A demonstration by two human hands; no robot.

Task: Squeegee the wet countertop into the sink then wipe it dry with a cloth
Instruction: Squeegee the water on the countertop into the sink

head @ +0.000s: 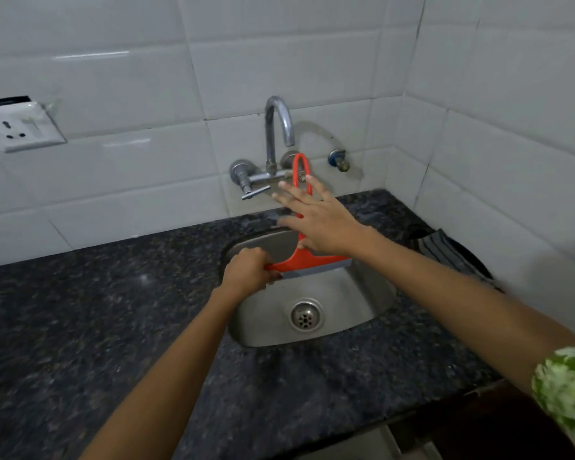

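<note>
Brushed steel sink (372, 293), speckled polished granite countertop (113, 293), glossy orange plastic squeegee (307, 258).

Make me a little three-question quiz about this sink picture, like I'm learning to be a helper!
1. True or false: the left hand grips one end of the orange squeegee.
2. What lies on the countertop right of the sink? A) striped cloth B) sponge C) cup
3. Fill in: the right hand is spread ____ in front of the squeegee's handle.

Key: 1 true; 2 A; 3 open
</note>
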